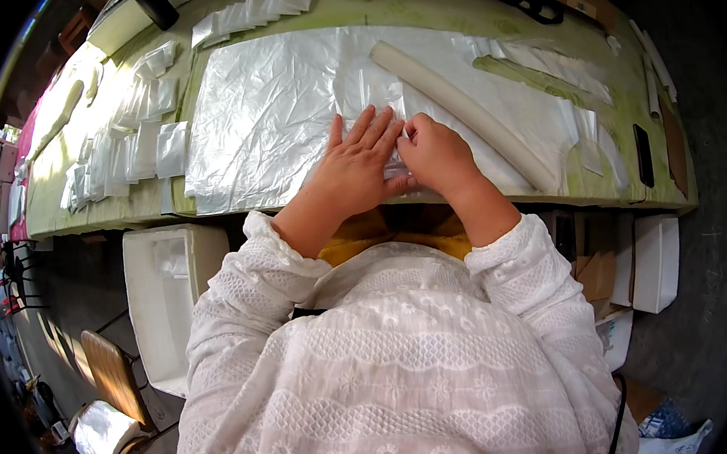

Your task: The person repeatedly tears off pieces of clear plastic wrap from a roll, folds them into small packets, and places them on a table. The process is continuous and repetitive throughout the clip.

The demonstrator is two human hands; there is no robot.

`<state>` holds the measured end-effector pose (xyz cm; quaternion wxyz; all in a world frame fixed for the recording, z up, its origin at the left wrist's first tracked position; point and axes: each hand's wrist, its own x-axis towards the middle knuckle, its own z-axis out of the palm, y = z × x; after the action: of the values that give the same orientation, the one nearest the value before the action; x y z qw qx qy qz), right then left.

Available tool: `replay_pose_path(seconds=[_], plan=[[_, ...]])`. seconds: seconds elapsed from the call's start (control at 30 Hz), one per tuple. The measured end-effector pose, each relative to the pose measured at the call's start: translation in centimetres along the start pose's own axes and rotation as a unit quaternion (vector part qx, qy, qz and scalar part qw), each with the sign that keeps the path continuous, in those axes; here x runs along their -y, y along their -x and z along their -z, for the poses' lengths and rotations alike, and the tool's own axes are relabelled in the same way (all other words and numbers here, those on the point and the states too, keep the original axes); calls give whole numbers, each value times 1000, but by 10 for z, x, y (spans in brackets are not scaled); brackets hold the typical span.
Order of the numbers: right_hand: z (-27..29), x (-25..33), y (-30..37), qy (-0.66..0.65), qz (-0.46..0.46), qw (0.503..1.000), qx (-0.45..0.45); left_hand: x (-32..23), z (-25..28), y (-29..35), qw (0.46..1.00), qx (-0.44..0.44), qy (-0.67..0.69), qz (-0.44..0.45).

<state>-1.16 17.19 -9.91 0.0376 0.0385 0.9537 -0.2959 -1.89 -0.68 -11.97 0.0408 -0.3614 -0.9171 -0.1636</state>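
My left hand (pixel 358 160) lies flat, fingers spread, on a folded piece of clear plastic film (pixel 385 97). Beside it, my right hand (pixel 437 153) is closed, its curled fingers pinching the film's edge close to the left fingertips; the exact grip is partly hidden. Under both hands spreads a large, crinkled, shiny plastic sheet (pixel 258 106). A long pale tube (pixel 466 116) rests slantwise on the sheet, just right of my right hand.
Rows of folded clear plastic packets (pixel 136 152) cover the table's left side, with more packets (pixel 251 14) at the back. Plastic strips (pixel 553 68) and a dark phone-like object (pixel 643 156) lie to the right. A white foam box (pixel 159 310) stands below the front edge.
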Motion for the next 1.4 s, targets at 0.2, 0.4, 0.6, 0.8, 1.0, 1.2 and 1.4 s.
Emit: replay_pose_path(seconds=[0.2,0.4,0.6,0.8,1.0,1.2,1.4], plan=[[5,-3,36,-92,5,996,8,-11,-4,15,999,-7,-19,37],[5,-15,77,-125,69,989,37,-38,-2,50,998,-7,9,55],[15,-13,82,-135,119,983,46,-38,-1,49,996,0,3,84],[8,-41,56,-95,341,926,-128,-27,4,51,993,-56,39,93],[0,-45,27,-17,339,934,-109,-12,12,39,986,-83,88,114],[-17,-36,15,18,240,961,-137,-4,11,26,973,-81,89,199],[-27,-24,12,114,176,966,-151,-2,10,8,976,-63,13,208]])
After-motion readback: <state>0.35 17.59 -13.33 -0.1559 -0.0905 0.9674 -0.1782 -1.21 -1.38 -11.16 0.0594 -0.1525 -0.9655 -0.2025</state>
